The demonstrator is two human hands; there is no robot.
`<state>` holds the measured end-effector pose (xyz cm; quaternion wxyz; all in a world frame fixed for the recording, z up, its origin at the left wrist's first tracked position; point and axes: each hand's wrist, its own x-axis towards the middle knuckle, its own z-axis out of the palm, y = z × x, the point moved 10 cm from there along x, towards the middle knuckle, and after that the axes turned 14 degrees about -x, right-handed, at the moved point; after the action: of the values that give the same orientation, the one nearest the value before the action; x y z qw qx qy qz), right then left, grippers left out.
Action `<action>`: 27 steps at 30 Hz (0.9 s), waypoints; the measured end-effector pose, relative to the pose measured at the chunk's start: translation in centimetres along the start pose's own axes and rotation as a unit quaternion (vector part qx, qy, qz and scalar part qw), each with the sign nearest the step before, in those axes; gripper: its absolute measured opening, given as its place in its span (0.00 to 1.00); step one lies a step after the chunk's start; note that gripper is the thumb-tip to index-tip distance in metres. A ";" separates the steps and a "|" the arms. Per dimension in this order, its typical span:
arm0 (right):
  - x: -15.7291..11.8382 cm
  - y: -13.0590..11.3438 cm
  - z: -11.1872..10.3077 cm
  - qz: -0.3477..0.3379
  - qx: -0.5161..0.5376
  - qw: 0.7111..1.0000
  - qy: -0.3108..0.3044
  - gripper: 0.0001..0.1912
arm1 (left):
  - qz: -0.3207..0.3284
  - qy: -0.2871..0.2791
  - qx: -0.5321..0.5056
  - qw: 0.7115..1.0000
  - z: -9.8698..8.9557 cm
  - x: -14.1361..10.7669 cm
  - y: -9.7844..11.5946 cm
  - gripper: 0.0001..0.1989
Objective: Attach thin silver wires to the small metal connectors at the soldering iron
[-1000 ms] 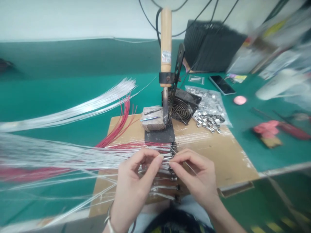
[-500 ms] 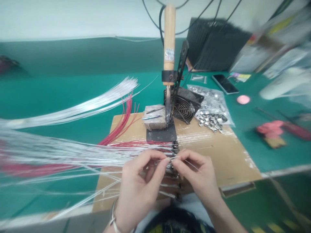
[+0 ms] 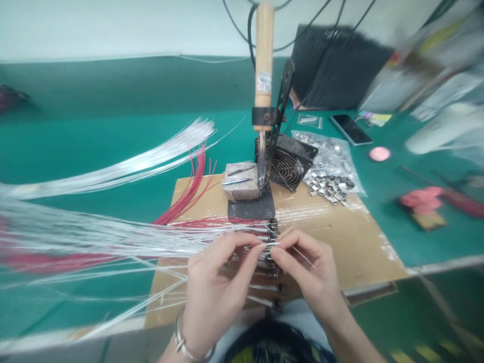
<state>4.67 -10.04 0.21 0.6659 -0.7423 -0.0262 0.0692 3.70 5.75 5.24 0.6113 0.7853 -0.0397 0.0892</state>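
1. Cardboard sheet (image 3: pixel 351 242), lower centre of the frame.
2. Left hand (image 3: pixel 215 282), lower centre: thumb and forefinger pinching a white wire (image 3: pixel 273 244), mid-frame.
3. Right hand (image 3: pixel 313 262), right of centre: thumb and forefinger pinching a thin strand (image 3: pixel 304 257).
4. Soldering iron (image 3: pixel 264 55), upper centre, upright.

Your view evenly lit, cool, slightly hazy. Glare spot on white wire bundle (image 3: pixel 141 164); glints on metal connectors (image 3: pixel 328 187). Floor (image 3: pixel 372 330) at lower right dimmer than your tabletop (image 3: pixel 56 151). Middle clearer, though label (image 3: pixel 264 82) too soft to read. Edges smeared: plastic (image 3: pixel 440 98) at right, red wires (image 3: pixel 56 261) at left.
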 end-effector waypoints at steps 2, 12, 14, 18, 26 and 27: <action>0.0 -0.2 0.0 -0.007 -0.007 1.000 -0.001 0.11 | 0.052 -0.013 0.042 0.998 0.1 0.0 0.9 0.05; 0.1 -0.7 0.3 -0.023 -0.042 0.999 -0.015 0.12 | -0.079 -0.095 -0.053 0.991 0.3 0.6 -0.9 0.09; 0.1 -0.7 0.4 -0.028 -0.040 0.999 -0.019 0.11 | -0.110 -0.102 -0.079 0.986 0.5 0.6 -1.5 0.10; 0.1 -0.8 0.5 -0.031 -0.042 0.998 -0.028 0.10 | -0.133 -0.110 -0.111 0.979 0.7 0.3 -2.1 0.10; 0.2 -1.8 0.3 -0.067 -0.070 0.995 -0.018 0.10 | -0.139 -0.148 -0.107 0.973 1.6 -0.1 -2.3 0.08; 0.1 -1.9 0.3 -0.073 -0.074 0.994 -0.016 0.10 | -0.141 -0.154 -0.102 0.973 1.9 -0.3 -2.4 0.07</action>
<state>4.86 -9.48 2.01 0.6119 -0.7845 -0.0963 0.0299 4.01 4.52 2.49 0.6808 0.7211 -0.0307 -0.1246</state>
